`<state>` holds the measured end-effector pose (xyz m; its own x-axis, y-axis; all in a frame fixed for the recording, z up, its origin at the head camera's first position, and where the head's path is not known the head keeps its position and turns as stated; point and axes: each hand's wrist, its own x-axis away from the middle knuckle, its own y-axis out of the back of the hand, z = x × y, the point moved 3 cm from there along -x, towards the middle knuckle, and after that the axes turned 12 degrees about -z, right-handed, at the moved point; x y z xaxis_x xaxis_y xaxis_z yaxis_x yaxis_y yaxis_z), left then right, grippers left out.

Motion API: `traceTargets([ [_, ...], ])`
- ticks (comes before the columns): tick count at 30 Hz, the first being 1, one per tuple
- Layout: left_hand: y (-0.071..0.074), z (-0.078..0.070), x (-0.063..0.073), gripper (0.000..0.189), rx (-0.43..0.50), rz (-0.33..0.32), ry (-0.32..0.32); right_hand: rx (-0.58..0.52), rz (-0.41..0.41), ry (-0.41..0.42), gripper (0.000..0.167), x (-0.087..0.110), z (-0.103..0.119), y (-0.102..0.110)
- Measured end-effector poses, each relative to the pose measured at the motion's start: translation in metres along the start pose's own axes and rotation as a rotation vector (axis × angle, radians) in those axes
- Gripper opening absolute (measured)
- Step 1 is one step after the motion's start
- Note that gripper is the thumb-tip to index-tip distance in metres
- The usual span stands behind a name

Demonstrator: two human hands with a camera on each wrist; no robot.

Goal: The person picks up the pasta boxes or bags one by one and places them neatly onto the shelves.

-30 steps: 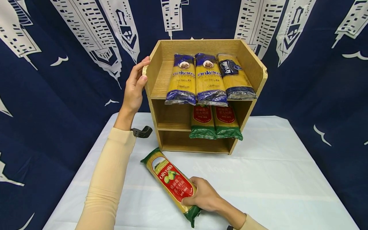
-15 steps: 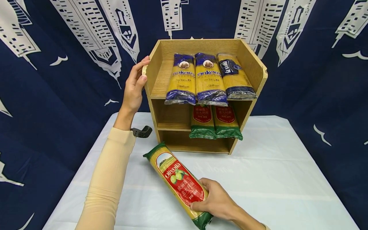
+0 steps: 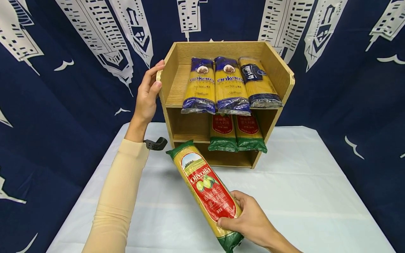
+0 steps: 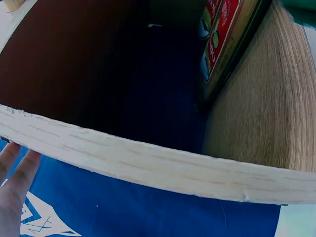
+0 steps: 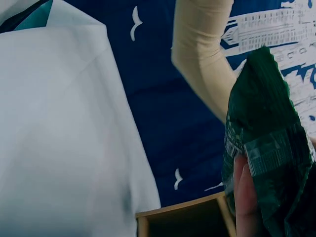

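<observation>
My right hand grips the lower end of a pack of spaghetti, yellow with a red label and green ends. The thumb lies on the pack's front, and its far end tilts up in front of the shelf's lower left. In the right wrist view, the pack's green end hides most of that hand. My left hand rests against the upper left edge of a small wooden shelf, fingers fairly straight; in the left wrist view, fingers show beside the panel's outer side.
Two blue-and-yellow spaghetti packs and a dark-labelled pack lie on the top tier. Two green-ended packs lie on the middle tier's right, sticking out in front. A white-covered table stands before a dark blue printed cloth.
My right hand has raised the spaghetti pack off the table and carried it to the right, its far end now overlapping the shelf's lower front. The left hand stays at the shelf edge.
</observation>
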<state>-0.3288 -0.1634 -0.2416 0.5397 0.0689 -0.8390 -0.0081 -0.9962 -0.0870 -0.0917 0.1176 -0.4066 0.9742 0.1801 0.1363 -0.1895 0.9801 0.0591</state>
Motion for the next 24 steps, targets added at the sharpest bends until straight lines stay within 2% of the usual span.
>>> traceTargets([
  [6,0.000,0.001,0.000,0.049,-0.012,0.007,0.010,-0.013,-0.096,-0.024,0.059,-0.002,0.008,0.001],
  [12,0.000,0.001,-0.001,0.050,-0.012,0.007,0.006,-0.025,-0.164,0.014,0.053,-0.009,0.012,-0.001],
  [20,0.000,0.001,-0.002,0.049,-0.008,0.003,0.008,-0.069,-0.277,0.001,0.049,-0.019,0.018,-0.019],
  [24,0.001,0.001,-0.001,0.050,-0.013,-0.003,0.011,-0.071,-0.308,0.012,0.046,-0.027,0.020,-0.027],
])
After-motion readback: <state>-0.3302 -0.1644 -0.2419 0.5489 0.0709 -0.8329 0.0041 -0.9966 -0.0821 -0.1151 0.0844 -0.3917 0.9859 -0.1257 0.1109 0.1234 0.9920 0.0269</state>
